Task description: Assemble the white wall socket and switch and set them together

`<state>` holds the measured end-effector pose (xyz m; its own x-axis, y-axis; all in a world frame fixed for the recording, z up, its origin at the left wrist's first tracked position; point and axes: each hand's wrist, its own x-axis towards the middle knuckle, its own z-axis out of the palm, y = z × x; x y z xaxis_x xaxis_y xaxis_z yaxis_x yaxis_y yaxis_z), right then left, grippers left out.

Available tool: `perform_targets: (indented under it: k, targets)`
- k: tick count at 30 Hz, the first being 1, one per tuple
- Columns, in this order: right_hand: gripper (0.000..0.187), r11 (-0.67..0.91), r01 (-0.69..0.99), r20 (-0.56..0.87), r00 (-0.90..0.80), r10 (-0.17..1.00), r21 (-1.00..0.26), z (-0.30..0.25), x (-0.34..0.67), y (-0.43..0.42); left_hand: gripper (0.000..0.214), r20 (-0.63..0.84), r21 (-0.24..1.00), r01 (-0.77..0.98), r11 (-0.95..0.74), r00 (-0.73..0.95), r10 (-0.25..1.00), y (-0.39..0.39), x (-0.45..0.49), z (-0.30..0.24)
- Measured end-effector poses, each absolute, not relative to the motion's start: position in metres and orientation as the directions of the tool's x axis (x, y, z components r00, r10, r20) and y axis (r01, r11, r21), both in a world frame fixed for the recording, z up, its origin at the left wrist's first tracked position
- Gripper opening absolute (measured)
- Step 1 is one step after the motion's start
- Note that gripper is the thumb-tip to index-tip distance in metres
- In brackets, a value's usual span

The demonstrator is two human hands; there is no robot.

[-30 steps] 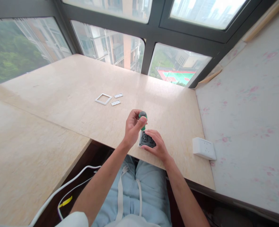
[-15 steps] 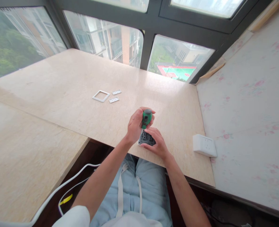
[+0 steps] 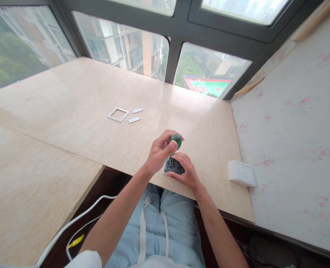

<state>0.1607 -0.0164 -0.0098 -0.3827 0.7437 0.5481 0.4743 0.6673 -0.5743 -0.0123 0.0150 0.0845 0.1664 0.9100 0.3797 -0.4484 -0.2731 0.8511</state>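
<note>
My left hand (image 3: 161,150) is wrapped round the green and grey handle of a screwdriver (image 3: 176,139), which stands roughly upright over the left upper part of a wall switch (image 3: 174,166). The switch has a dark inner face and a white edge, and lies near the front edge of the tabletop. My right hand (image 3: 187,173) grips it from the right, thumb at the near side and fingers at the far side. The screwdriver's tip is hidden behind my fingers.
A white square frame (image 3: 118,108) and two small white rocker plates (image 3: 134,119) lie further back on the beige tabletop (image 3: 75,100). At the right wall sits a white socket box (image 3: 241,173). White cables (image 3: 81,214) hang below the table at left.
My left hand has turned about the screwdriver handle, its thumb now lying across the near side. My right hand keeps its hold on the wall switch.
</note>
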Motion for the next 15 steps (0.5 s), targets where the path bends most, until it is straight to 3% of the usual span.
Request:
perform_targets:
  k: [4,9,15]
  targets:
    - [0.063,0.661,0.479,0.539,-0.384,0.749,-0.577,-0.0089,0.1604,-0.0168,0.05,0.307,0.839,-0.521,-0.155,0.219,0.926,0.0168,-0.0146,0.0823]
    - [0.063,0.651,0.46,0.521,-0.39,0.759,-0.604,-0.0074,0.1599,-0.0167,0.045,0.258,0.735,-0.672,-0.094,0.149,0.955,0.0201,-0.0117,0.0822]
    - [0.063,0.639,0.478,0.512,-0.382,0.769,-0.603,-0.0081,0.1599,-0.0174,0.053,0.243,0.772,-0.633,-0.051,0.22,0.945,0.02,-0.0081,0.0832]
